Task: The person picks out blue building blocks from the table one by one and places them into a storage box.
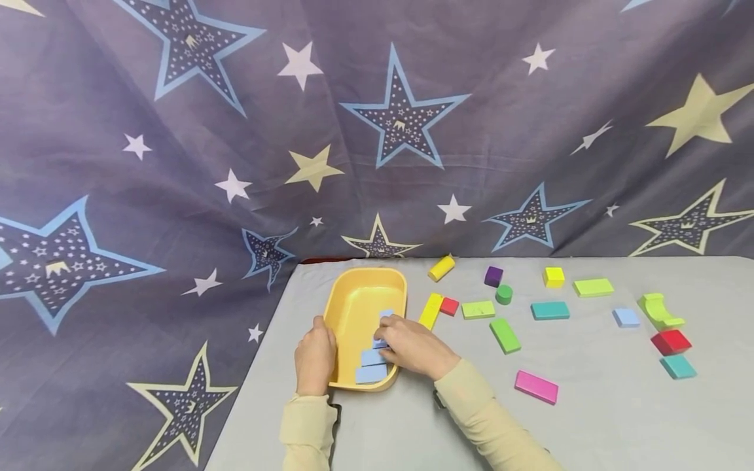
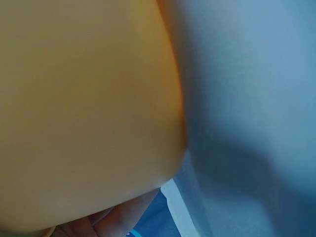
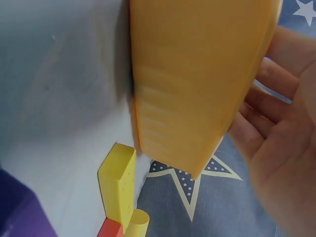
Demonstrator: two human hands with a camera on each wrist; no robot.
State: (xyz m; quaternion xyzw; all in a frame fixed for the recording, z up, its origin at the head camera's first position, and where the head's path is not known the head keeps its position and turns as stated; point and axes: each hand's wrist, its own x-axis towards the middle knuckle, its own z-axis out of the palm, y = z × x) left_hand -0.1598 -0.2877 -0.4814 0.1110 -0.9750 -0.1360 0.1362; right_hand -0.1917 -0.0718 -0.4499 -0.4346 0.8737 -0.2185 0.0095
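A yellow tray (image 1: 337,307) stands on the left part of the table. My left hand (image 1: 315,358) grips its left rim; the left wrist view shows mostly the tray's outer wall (image 2: 89,113) and part of the fingers. Over the right rim reaches my right hand (image 1: 417,345), its fingers curled down on a light blue block (image 1: 379,343) inside. Two more light blue blocks, a nearer block (image 1: 371,374) and one above it (image 1: 373,357), lie flat along the tray's right side. Another light blue piece (image 1: 386,313) shows beyond the fingers. In the right wrist view the tray wall hides the fingertips.
Right of the tray lie a long yellow block (image 1: 431,311), a red block (image 1: 449,306) and a yellow cylinder (image 1: 442,268). Several other coloured blocks are spread rightward, including a magenta block (image 1: 537,387) and a green arch (image 1: 660,311). A star-patterned cloth (image 1: 377,190) hangs behind.
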